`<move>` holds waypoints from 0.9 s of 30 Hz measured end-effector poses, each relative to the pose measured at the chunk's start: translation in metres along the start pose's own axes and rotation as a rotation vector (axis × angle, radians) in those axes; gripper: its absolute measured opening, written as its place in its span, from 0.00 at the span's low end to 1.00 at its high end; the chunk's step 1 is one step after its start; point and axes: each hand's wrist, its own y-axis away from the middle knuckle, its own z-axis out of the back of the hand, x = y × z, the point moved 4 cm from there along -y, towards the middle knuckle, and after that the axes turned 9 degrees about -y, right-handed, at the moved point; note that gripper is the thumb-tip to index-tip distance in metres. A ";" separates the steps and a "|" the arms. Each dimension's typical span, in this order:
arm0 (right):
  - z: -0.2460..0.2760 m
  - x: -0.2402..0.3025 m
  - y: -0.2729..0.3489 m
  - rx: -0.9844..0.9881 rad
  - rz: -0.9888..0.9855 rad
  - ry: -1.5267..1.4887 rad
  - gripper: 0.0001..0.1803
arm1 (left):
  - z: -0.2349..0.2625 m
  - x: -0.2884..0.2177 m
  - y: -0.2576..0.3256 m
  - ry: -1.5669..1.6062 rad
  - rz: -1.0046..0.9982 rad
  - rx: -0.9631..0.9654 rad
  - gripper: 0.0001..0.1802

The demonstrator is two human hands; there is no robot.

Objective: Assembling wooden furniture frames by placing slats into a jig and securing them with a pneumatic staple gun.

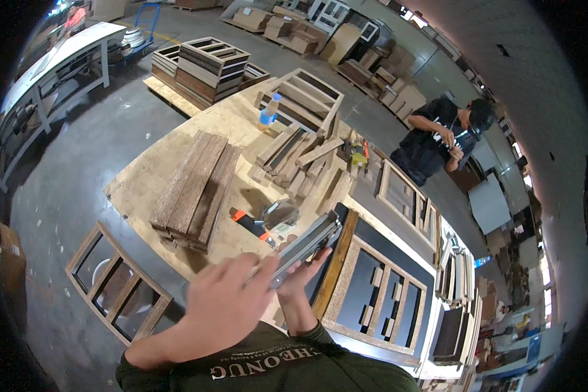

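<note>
A long grey metal tool with a black far end (307, 243), shaped like a nail gun's magazine, is held slantwise above the near edge of the table. My right hand (302, 277) wraps round it from below, thumb and fingers on its sides. My left hand (232, 302) closes its fingers at the near end, partly hiding that end. Just beyond lie an orange-and-black handled tool (251, 226) and a shiny clear item (281, 213) I cannot make out. To the right, a wooden frame with crossbars and small blocks (346, 287) rests on a dark surface.
Stacked brown wooden strips (193, 186) lie on the plywood table (137, 173). Farther off are loose strips (287, 157), a yellow-green tool (357, 151) and a bottle (268, 112). Another frame (101, 284) stands at lower left. A co-worker (434, 137) stands beyond the table.
</note>
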 end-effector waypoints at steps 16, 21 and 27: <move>0.035 -0.015 -0.023 0.012 -0.067 -0.291 0.31 | -0.021 0.056 0.091 1.019 0.533 -0.394 0.35; 0.022 -0.002 -0.010 0.151 -0.130 -0.297 0.34 | -0.033 0.049 0.089 1.131 0.400 -0.172 0.40; 0.012 0.009 -0.022 0.078 -0.021 -0.490 0.28 | -0.038 0.061 0.050 1.465 0.367 0.123 0.27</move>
